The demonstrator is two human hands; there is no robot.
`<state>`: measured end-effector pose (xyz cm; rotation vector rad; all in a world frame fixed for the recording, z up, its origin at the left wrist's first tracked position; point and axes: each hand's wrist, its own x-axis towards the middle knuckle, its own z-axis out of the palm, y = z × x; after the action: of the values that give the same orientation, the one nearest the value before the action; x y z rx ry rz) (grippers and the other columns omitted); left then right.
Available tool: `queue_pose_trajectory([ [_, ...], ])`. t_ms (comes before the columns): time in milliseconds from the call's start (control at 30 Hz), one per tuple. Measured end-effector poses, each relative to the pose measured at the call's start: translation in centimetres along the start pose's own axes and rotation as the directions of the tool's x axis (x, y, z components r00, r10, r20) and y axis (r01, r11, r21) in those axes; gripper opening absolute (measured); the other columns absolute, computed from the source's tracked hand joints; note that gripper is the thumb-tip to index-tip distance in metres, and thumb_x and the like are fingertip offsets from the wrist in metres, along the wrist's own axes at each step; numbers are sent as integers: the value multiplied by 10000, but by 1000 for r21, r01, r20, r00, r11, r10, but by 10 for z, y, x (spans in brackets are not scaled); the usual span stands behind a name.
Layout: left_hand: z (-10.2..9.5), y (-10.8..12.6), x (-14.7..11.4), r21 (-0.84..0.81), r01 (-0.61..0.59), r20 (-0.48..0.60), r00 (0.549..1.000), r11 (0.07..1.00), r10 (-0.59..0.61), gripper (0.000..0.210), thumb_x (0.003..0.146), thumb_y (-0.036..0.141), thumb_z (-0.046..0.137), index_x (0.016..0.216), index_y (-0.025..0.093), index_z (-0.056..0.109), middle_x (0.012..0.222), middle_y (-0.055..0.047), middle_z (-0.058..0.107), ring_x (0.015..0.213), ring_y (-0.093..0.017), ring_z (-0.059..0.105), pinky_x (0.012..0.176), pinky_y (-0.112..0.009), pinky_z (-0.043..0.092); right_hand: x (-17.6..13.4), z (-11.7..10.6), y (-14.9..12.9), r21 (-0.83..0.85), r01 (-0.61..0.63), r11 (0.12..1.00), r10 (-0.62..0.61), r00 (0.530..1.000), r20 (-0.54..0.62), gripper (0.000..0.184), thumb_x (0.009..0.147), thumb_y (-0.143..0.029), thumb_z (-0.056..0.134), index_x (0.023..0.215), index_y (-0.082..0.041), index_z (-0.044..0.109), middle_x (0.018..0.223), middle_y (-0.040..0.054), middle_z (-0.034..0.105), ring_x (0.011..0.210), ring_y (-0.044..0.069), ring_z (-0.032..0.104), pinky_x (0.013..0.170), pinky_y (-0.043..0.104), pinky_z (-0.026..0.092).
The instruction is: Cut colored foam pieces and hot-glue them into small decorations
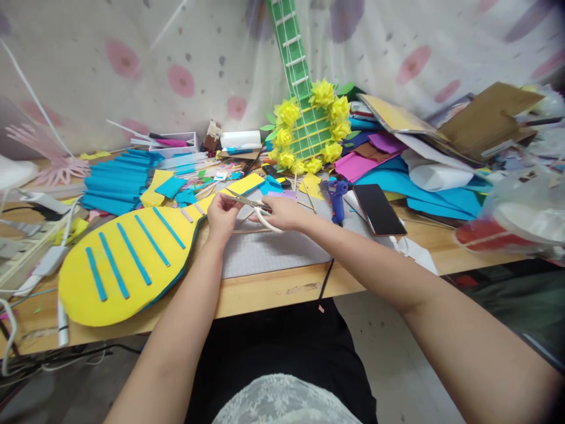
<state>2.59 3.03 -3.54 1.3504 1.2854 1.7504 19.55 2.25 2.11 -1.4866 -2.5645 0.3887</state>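
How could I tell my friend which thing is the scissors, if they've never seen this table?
Find the wooden table, then the grey mat near its front edge. Over the mat, the right hand holds the scissors, blades pointing toward the left hand. Their white handle and metal blades set them apart from the blue scraps nearby.

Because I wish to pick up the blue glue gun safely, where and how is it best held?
Take the blue glue gun by its handle, probably from above and the near side: the slim handle points toward the near edge of the table, with the wider body beyond. The right forearm crosses just in front, so reach down over it.
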Motion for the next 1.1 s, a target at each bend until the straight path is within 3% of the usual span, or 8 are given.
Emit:
queue_pose_trajectory([
  [467,-1,-1,-2,66,52,-39,998,996,-50,232,528,262,736,618,167,545,618,33,596,600,-103,541,616,-240,459,2,-9,3,-93,31,995,-25,998,62,633,744,-734,364,953,-173,568,901,93,646,774,202,577,572,258,305],
  [733,-1,-1,-3,47,55,-39,998,997,-54,199,516,241,740,574,160,568,572,33,586,561,-91,522,594,-230,444,4,1,10,-117,28,993,-32,999,-33,611,756,-717,373,843,-165,619,802,96,645,740,192,564,586,257,288],
  [900,0,-1,-3,24,104,-34,994,994,-103,207,497,254,754,601,160,602,597,18,610,559,-97,543,582,-233,447,6,0,20,-6,37,999,-37,999,-23,545,773,-668,421,773,-157,611,754,67,629,671,147,525,560,241,263],
  [1100,-1,0,-3,30,105,10,994,994,-106,168,549,269,728,652,171,638,634,3,646,595,-115,588,624,-249,471,5,-9,26,115,55,992,-63,996,62,516,770,-652,443,896,-164,558,846,53,623,680,140,514,568,226,287],
])
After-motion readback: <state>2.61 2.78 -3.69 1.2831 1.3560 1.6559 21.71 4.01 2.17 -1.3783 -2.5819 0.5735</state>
